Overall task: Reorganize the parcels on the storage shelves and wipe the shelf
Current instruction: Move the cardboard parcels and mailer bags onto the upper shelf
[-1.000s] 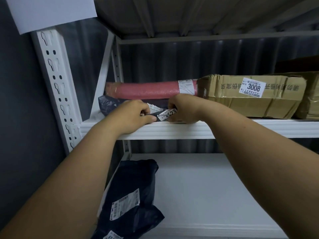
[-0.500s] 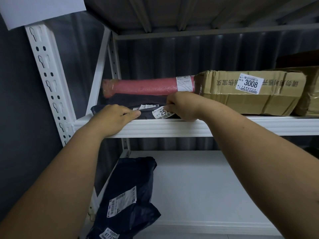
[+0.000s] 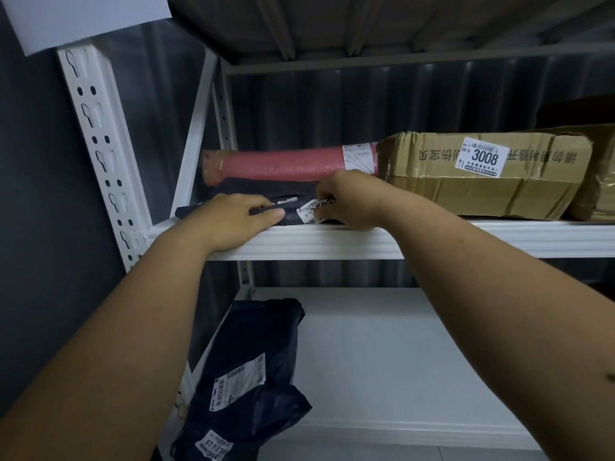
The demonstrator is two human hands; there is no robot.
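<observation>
A flat dark parcel bag (image 3: pixel 293 212) with a white label lies at the front left of the upper white shelf (image 3: pixel 332 241). My left hand (image 3: pixel 229 221) grips its left end, thumb along the front edge. My right hand (image 3: pixel 349 201) pinches the bag at its label. A second dark bag sits behind it, and a pink bubble-wrapped roll (image 3: pixel 283 164) rests on top at the back. Right of them stands a brown carton (image 3: pixel 482 174) labelled 3008.
On the lower shelf (image 3: pixel 399 361) a dark blue bag (image 3: pixel 246 371) with white labels lies at the left. Another brown parcel (image 3: pixel 599 174) sits at the far right of the upper shelf. A perforated white upright (image 3: pixel 103 148) stands at left.
My left hand slid left along the shelf edge, then came back onto the dark bag. The bag sits nearer the front edge and flatter. My right hand stays at its label.
</observation>
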